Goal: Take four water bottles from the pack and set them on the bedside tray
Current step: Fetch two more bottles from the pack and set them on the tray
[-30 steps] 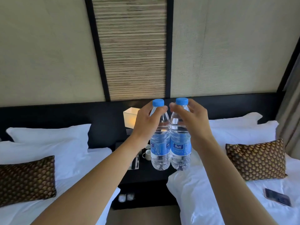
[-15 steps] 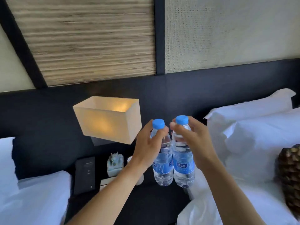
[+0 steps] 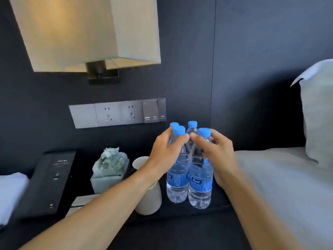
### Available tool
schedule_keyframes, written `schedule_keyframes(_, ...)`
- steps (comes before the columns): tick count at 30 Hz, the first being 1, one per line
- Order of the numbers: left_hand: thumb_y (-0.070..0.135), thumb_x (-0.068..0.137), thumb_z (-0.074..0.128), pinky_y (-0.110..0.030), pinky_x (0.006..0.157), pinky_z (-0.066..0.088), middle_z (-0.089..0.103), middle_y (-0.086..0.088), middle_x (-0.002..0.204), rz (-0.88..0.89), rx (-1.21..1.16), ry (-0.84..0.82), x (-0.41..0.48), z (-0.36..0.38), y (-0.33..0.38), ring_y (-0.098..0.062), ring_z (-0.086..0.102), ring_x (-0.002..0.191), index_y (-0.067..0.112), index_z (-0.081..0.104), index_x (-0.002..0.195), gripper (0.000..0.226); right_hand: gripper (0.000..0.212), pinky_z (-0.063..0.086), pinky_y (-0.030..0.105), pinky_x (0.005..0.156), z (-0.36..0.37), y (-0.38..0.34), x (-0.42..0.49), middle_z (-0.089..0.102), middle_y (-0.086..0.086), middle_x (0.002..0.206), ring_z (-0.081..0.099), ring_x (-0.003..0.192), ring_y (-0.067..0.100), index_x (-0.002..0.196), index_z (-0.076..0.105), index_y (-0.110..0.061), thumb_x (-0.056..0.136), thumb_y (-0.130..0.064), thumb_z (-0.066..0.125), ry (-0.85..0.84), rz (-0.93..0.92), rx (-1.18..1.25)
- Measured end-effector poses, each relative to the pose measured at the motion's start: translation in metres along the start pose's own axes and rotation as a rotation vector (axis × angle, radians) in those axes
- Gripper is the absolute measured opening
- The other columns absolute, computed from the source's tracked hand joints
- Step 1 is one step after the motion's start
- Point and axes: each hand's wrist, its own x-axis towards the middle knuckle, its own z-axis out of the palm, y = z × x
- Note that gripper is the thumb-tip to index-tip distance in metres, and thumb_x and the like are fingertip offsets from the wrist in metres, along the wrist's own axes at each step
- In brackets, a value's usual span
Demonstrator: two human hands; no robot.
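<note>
Two clear water bottles with blue caps and blue labels stand side by side at the front of the dark bedside tray. My left hand grips the neck of the left bottle. My right hand grips the neck of the right bottle. Their bases look down on the tray surface. Right behind them stand two more bottles, mostly hidden; only the left blue cap and the right blue cap show clearly.
A white cup stands just left of the bottles, a second cup behind it. Further left are a pale green tissue box and a black panel. A lamp and sockets hang on the wall. The bed lies right.
I have moved in close to the nightstand, and both hands have brought their bottles down from mid-air to the tray, in front of two bottles that were standing there.
</note>
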Motion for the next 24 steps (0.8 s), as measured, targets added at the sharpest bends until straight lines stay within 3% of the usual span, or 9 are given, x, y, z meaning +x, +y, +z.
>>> schedule_keyframes(3, 0.029, 0.097, 0.064, -0.016, 0.080, 0.051, 0.076, 0.011, 0.101, -0.045, -0.016, 0.049, 0.007, 0.006, -0.036, -0.001, 0.069, 0.096, 0.022, 0.072, 0.111, 0.017, 0.017, 0.063, 0.056, 0.085, 0.003, 0.033, 0.014, 0.077, 0.016, 0.096, 0.074, 0.096, 0.039, 0.095, 0.079, -0.023, 0.086, -0.036, 0.081, -0.032, -0.013, -0.016)
schedule_keyframes(7, 0.036, 0.092, 0.063, -0.039, 0.096, 0.054, 0.073, -0.007, 0.114, -0.086, -0.011, 0.116, 0.025, 0.012, -0.062, -0.017, 0.068, 0.107, 0.021, 0.071, 0.111, 0.026, 0.019, 0.061, 0.059, 0.087, 0.010, 0.053, 0.037, 0.076, 0.020, 0.099, 0.075, 0.097, 0.040, 0.094, 0.078, -0.018, 0.086, -0.034, 0.082, -0.044, -0.001, -0.009)
schedule_keyframes(9, 0.040, 0.091, 0.062, -0.032, 0.097, 0.053, 0.068, -0.009, 0.118, -0.082, 0.006, 0.122, 0.034, 0.014, -0.070, -0.011, 0.066, 0.107, 0.023, 0.070, 0.112, 0.028, 0.018, 0.060, 0.059, 0.090, 0.013, 0.058, 0.048, 0.075, 0.018, 0.103, 0.074, 0.099, 0.037, 0.094, 0.078, -0.021, 0.086, -0.035, 0.082, -0.037, -0.028, -0.032)
schedule_keyframes(11, 0.041, 0.095, 0.060, -0.005, 0.084, 0.045, 0.063, -0.011, 0.118, -0.055, 0.064, 0.121, 0.040, 0.014, -0.079, 0.004, 0.058, 0.102, 0.023, 0.068, 0.111, 0.025, 0.019, 0.059, 0.056, 0.094, 0.013, 0.064, 0.054, 0.076, 0.014, 0.108, 0.074, 0.103, 0.031, 0.096, 0.078, -0.026, 0.086, -0.041, 0.081, -0.014, -0.045, -0.058)
schedule_keyframes(13, 0.047, 0.096, 0.056, 0.003, 0.074, 0.037, 0.059, -0.013, 0.115, -0.019, 0.127, 0.127, 0.042, 0.016, -0.087, 0.009, 0.052, 0.098, 0.022, 0.066, 0.108, 0.029, 0.027, 0.060, 0.053, 0.091, 0.009, 0.070, 0.057, 0.076, 0.011, 0.102, 0.074, 0.097, 0.027, 0.095, 0.078, -0.025, 0.086, -0.050, 0.076, -0.003, -0.078, -0.126)
schedule_keyframes(17, 0.052, 0.098, 0.052, -0.013, 0.083, 0.043, 0.054, -0.003, 0.112, 0.052, 0.162, 0.131, 0.042, 0.017, -0.098, 0.005, 0.052, 0.101, 0.030, 0.054, 0.107, 0.024, 0.032, 0.055, 0.022, 0.072, 0.000, 0.072, 0.063, 0.070, 0.006, 0.089, 0.062, 0.072, 0.002, 0.098, 0.075, -0.021, 0.088, -0.051, 0.074, -0.050, -0.203, -0.314)
schedule_keyframes(20, 0.063, 0.092, 0.048, -0.033, 0.092, 0.048, 0.047, 0.006, 0.106, 0.065, 0.229, 0.154, 0.042, 0.014, -0.097, -0.015, 0.053, 0.112, 0.029, 0.051, 0.108, 0.037, 0.035, 0.057, 0.032, 0.081, -0.003, 0.072, 0.066, 0.068, 0.012, 0.107, 0.064, 0.088, 0.014, 0.111, 0.072, -0.024, 0.088, -0.050, 0.077, -0.058, -0.218, -0.402)
schedule_keyframes(22, 0.073, 0.082, 0.042, -0.027, 0.093, 0.044, 0.047, 0.007, 0.108, 0.040, 0.305, 0.104, 0.040, 0.009, -0.093, -0.010, 0.048, 0.113, 0.030, 0.050, 0.110, 0.051, 0.036, 0.058, 0.034, 0.083, -0.003, 0.075, 0.060, 0.068, 0.011, 0.110, 0.068, 0.095, 0.021, 0.112, 0.067, -0.024, 0.088, -0.049, 0.077, -0.076, -0.225, -0.428)
schedule_keyframes(24, 0.074, 0.077, 0.044, -0.018, 0.086, 0.039, 0.046, 0.006, 0.114, -0.014, 0.346, 0.017, 0.039, 0.003, -0.088, 0.005, 0.045, 0.110, 0.034, 0.048, 0.111, 0.053, 0.039, 0.056, 0.023, 0.078, -0.005, 0.078, 0.054, 0.067, 0.006, 0.110, 0.068, 0.096, 0.019, 0.115, 0.062, -0.025, 0.087, -0.047, 0.079, -0.087, -0.239, -0.427)
